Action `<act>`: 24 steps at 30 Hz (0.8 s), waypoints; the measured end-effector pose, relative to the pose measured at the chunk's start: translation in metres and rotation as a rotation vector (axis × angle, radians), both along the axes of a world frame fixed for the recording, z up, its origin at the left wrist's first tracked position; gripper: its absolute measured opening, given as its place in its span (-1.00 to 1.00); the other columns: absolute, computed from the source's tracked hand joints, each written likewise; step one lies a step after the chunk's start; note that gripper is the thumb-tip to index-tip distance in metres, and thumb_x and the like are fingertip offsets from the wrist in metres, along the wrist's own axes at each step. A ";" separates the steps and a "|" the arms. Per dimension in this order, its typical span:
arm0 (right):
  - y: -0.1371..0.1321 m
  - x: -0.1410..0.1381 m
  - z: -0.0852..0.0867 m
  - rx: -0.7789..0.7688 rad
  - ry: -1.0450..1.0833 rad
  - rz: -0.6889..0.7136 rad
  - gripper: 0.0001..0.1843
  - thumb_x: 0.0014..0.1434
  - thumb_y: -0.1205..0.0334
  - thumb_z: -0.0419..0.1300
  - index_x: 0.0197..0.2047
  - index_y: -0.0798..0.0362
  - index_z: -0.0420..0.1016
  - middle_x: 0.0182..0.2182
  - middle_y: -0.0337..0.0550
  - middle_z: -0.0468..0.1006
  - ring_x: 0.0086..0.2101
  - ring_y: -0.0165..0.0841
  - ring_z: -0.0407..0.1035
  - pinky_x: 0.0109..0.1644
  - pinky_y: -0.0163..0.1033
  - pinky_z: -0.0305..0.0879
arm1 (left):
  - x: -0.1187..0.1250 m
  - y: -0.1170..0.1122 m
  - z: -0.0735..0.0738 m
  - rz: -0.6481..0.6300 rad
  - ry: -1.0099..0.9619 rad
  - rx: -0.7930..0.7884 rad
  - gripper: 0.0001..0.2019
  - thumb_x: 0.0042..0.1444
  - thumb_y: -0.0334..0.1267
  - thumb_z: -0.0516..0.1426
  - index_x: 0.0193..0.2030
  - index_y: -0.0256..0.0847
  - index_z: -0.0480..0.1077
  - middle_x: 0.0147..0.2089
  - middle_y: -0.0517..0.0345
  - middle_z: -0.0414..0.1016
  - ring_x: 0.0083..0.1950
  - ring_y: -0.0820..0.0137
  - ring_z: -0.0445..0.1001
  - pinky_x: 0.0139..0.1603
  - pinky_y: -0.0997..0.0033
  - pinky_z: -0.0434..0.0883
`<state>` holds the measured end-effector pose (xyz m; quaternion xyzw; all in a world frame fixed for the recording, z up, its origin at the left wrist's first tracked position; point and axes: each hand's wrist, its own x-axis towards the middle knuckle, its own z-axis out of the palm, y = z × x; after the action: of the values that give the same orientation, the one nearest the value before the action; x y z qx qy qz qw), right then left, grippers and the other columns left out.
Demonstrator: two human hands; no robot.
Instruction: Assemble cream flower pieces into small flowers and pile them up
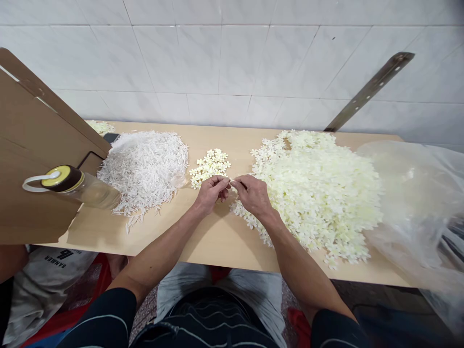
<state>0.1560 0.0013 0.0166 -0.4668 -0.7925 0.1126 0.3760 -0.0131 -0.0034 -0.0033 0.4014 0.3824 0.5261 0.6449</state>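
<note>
My left hand [211,192] and my right hand [253,194] meet fingertip to fingertip over the middle of the table. Both are closed in a pinch. A tiny pale bit shows between the fingertips, too small to name. Just beyond my left hand lies a small heap of cream-yellow artificial flowers [210,163]. Beside my right hand spreads a large pile of pale yellow-white artificial flower heads [322,188]. To the left is a mound of thin white slivers [147,162], some scattered at its front edge.
A clear bottle [96,191] with a yellow and brown lid leans by a cardboard panel [39,145] on the left. At the right lies a clear plastic bag [413,193]. A metal bracket [369,92] rises by the tiled wall. Another person's clothing [47,280] shows at lower left.
</note>
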 end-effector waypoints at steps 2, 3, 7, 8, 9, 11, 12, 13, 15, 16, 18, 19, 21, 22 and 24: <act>-0.002 -0.001 0.001 0.013 -0.038 -0.015 -0.60 0.49 0.05 0.06 -0.32 0.01 0.55 -0.41 -0.11 0.61 -0.36 -0.28 0.44 -0.22 -0.20 0.24 | 0.001 0.000 -0.001 0.025 -0.006 0.027 -0.57 0.03 0.08 0.39 -0.22 -0.25 0.48 -0.32 0.16 0.50 -0.52 0.54 0.40 -0.59 0.50 0.26; -0.003 -0.002 0.001 0.014 -0.063 -0.026 -0.57 0.50 0.04 0.03 -0.35 0.01 0.52 -0.43 -0.11 0.59 -0.38 -0.29 0.42 -0.24 -0.20 0.22 | 0.002 0.000 -0.001 0.026 -0.009 0.035 -0.57 0.03 0.08 0.39 -0.21 -0.25 0.48 -0.31 0.16 0.50 -0.52 0.54 0.40 -0.58 0.50 0.28; -0.005 -0.005 0.000 0.006 -0.108 -0.042 -0.52 0.51 0.03 -0.03 -0.40 0.00 0.46 -0.48 -0.12 0.54 -0.43 -0.31 0.37 -0.29 -0.21 0.18 | 0.001 0.001 -0.003 0.018 -0.028 0.035 -0.58 0.03 0.08 0.39 -0.24 -0.27 0.51 -0.31 0.14 0.52 -0.49 0.54 0.42 -0.52 0.49 0.34; -0.005 -0.006 -0.001 0.010 -0.095 -0.034 -0.53 0.51 0.04 -0.02 -0.39 0.00 0.47 -0.48 -0.13 0.54 -0.43 -0.31 0.37 -0.28 -0.21 0.20 | 0.001 0.002 -0.003 0.019 -0.033 0.032 -0.58 0.02 0.07 0.40 -0.24 -0.27 0.51 -0.33 0.14 0.51 -0.48 0.53 0.43 -0.51 0.49 0.35; -0.005 -0.006 -0.002 0.015 -0.076 -0.025 -0.55 0.51 0.06 -0.01 -0.38 0.00 0.49 -0.46 -0.12 0.56 -0.41 -0.30 0.39 -0.26 -0.21 0.22 | 0.001 0.002 -0.003 0.023 -0.036 0.031 -0.59 0.02 0.07 0.40 -0.25 -0.27 0.52 -0.37 0.16 0.50 -0.47 0.52 0.43 -0.49 0.48 0.35; -0.004 -0.006 -0.003 0.022 -0.030 -0.007 -0.63 0.48 0.10 0.05 -0.32 -0.01 0.55 -0.41 -0.11 0.60 -0.35 -0.28 0.45 -0.21 -0.20 0.28 | 0.000 0.003 -0.004 0.034 -0.037 0.027 -0.59 0.00 0.06 0.41 -0.26 -0.27 0.52 -0.44 0.19 0.47 -0.47 0.51 0.43 -0.46 0.48 0.36; -0.004 -0.007 -0.003 0.021 -0.009 -0.004 -0.67 0.46 0.12 0.08 -0.29 -0.01 0.57 -0.38 -0.10 0.62 -0.33 -0.27 0.47 -0.19 -0.19 0.31 | 0.000 0.004 -0.004 0.040 -0.038 0.021 -0.59 -0.01 0.05 0.42 -0.27 -0.27 0.52 -0.46 0.20 0.46 -0.47 0.51 0.43 -0.45 0.48 0.36; -0.004 -0.007 -0.003 0.017 0.012 -0.006 -0.71 0.44 0.12 0.12 -0.27 -0.01 0.59 -0.36 -0.10 0.63 -0.31 -0.26 0.49 -0.17 -0.19 0.33 | 0.000 0.004 -0.004 0.044 -0.040 0.013 -0.60 -0.02 0.04 0.43 -0.27 -0.27 0.52 -0.47 0.20 0.46 -0.47 0.51 0.42 -0.44 0.49 0.36; -0.004 -0.007 -0.002 0.002 0.055 -0.015 -0.78 0.40 0.13 0.18 -0.23 -0.02 0.62 -0.32 -0.11 0.66 -0.29 -0.26 0.51 -0.13 -0.18 0.38 | 0.000 0.005 -0.005 0.042 -0.052 -0.012 -0.60 -0.03 0.01 0.44 -0.28 -0.27 0.52 -0.48 0.20 0.46 -0.48 0.53 0.41 -0.44 0.50 0.34; -0.005 -0.007 -0.002 -0.006 0.079 -0.017 -0.79 0.39 0.13 0.19 -0.21 -0.03 0.63 -0.31 -0.12 0.67 -0.29 -0.26 0.52 -0.12 -0.18 0.40 | 0.000 0.006 -0.005 0.035 -0.063 -0.029 -0.61 -0.04 0.01 0.44 -0.29 -0.27 0.51 -0.48 0.21 0.45 -0.48 0.53 0.40 -0.45 0.51 0.33; -0.005 -0.007 0.000 -0.010 0.129 -0.016 -0.80 0.39 0.13 0.20 -0.18 -0.04 0.65 -0.27 -0.13 0.69 -0.27 -0.26 0.54 -0.10 -0.18 0.43 | 0.000 0.006 -0.005 0.008 -0.096 -0.069 -0.60 -0.04 0.01 0.45 -0.31 -0.28 0.50 -0.46 0.20 0.46 -0.49 0.54 0.40 -0.47 0.51 0.31; -0.005 -0.007 0.000 0.000 0.154 -0.013 -0.80 0.40 0.13 0.20 -0.17 -0.05 0.66 -0.25 -0.12 0.70 -0.25 -0.26 0.55 -0.08 -0.18 0.44 | -0.001 0.006 -0.005 -0.015 -0.115 -0.089 -0.60 -0.03 0.01 0.44 -0.32 -0.28 0.49 -0.43 0.17 0.47 -0.48 0.55 0.40 -0.48 0.52 0.29; -0.005 -0.008 0.000 0.040 0.193 -0.018 -0.78 0.41 0.11 0.19 -0.15 -0.05 0.67 -0.22 -0.10 0.70 -0.22 -0.26 0.56 -0.06 -0.18 0.46 | -0.001 0.006 -0.005 -0.063 -0.147 -0.123 -0.60 -0.02 0.02 0.44 -0.34 -0.29 0.48 -0.37 0.13 0.50 -0.47 0.55 0.40 -0.50 0.51 0.28; -0.005 -0.008 0.000 0.059 0.204 -0.026 -0.77 0.42 0.10 0.18 -0.14 -0.05 0.67 -0.21 -0.10 0.71 -0.20 -0.25 0.57 -0.05 -0.17 0.46 | -0.001 0.006 -0.004 -0.079 -0.157 -0.137 -0.60 -0.01 0.01 0.43 -0.35 -0.29 0.47 -0.35 0.11 0.51 -0.46 0.55 0.40 -0.50 0.51 0.28; -0.003 -0.009 -0.002 0.069 0.204 -0.041 -0.73 0.44 0.08 0.15 -0.11 -0.05 0.68 -0.20 -0.08 0.70 -0.18 -0.25 0.57 -0.02 -0.16 0.47 | -0.001 0.006 -0.004 -0.082 -0.171 -0.157 -0.62 -0.02 -0.03 0.44 -0.35 -0.30 0.48 -0.34 0.11 0.51 -0.46 0.55 0.40 -0.50 0.51 0.28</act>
<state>0.1473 -0.0022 0.0142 -0.4559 -0.7436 0.1244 0.4730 -0.0138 0.0026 -0.0072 0.3187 0.3493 0.4999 0.7256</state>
